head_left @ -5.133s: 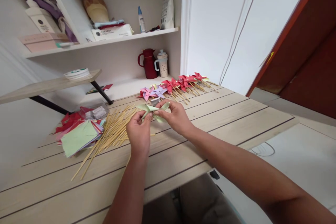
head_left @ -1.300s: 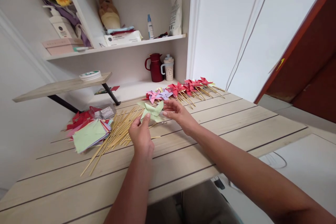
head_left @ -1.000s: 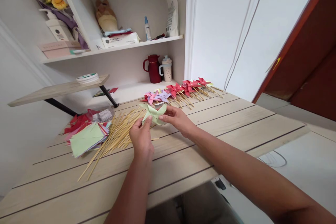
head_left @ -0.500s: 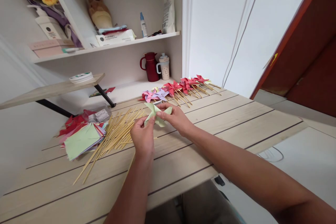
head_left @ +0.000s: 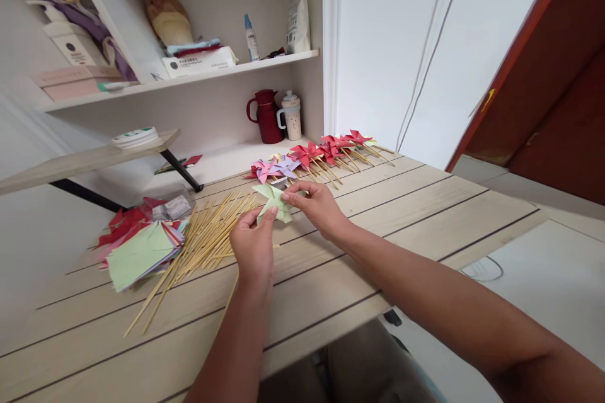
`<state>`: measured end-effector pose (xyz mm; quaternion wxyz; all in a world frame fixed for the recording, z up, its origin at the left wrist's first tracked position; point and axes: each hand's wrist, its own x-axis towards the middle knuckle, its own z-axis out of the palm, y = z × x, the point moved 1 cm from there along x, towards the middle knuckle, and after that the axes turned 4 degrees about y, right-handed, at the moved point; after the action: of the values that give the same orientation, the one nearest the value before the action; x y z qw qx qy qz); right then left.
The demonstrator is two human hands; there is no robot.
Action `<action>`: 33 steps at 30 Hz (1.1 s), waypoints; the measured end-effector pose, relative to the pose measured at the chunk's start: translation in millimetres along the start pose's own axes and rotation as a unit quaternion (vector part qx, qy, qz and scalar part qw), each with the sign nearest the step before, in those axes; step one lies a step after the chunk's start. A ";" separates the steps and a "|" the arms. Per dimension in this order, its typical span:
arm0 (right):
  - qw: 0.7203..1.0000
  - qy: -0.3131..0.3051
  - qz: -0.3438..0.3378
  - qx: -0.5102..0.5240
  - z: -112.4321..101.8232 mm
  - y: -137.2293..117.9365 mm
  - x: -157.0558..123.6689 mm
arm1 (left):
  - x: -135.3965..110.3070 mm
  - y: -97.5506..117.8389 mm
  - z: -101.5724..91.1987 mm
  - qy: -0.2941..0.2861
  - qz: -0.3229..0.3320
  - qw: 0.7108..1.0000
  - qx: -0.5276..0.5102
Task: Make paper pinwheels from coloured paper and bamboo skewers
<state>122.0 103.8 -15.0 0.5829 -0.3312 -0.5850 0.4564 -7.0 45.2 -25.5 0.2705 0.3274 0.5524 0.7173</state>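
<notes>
Bench (head_left: 331, 283), plank-topped. Loose sticks (head_left: 212, 236) fanned across its left part; stick-mounted pinwheels (head_left: 307, 154) rowed along the back; paper stack (head_left: 137, 255) beside sticks. Left hand (head_left: 253, 242), right hand (head_left: 321, 204): each grip pinching the pale-green pinwheel (head_left: 271, 197), held between them above the bench.

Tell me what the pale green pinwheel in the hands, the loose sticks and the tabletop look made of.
Pale green pinwheel: thin, matte paper or light card, judging by its folded blades. Loose sticks: probably bamboo or wood, unpainted-looking, given their yellow-tan colour. Tabletop: wood or wood-look laminate, low sheen; faint grain shows between dark lines, which leaves it open.
</notes>
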 end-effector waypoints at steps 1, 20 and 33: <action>1.000 0.002 0.001 -0.002 -0.2 -0.6 -0.2 | -0.2 0.2 0.2 -0.003 0.002 1.000 0.001; 0.996 -0.048 0.061 -0.042 0.4 3.3 -2.0 | -1.9 4.9 0.8 0.001 -0.033 0.999 -0.015; 0.996 -0.002 0.021 -0.086 -2.4 -3.5 -1.0 | 9.5 7.1 -9.8 -0.014 0.045 0.999 -0.015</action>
<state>125.0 102.0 -12.3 0.5409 -0.3916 -0.6163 0.4173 -20.8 44.6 -18.7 0.2506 0.3575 0.5226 0.7323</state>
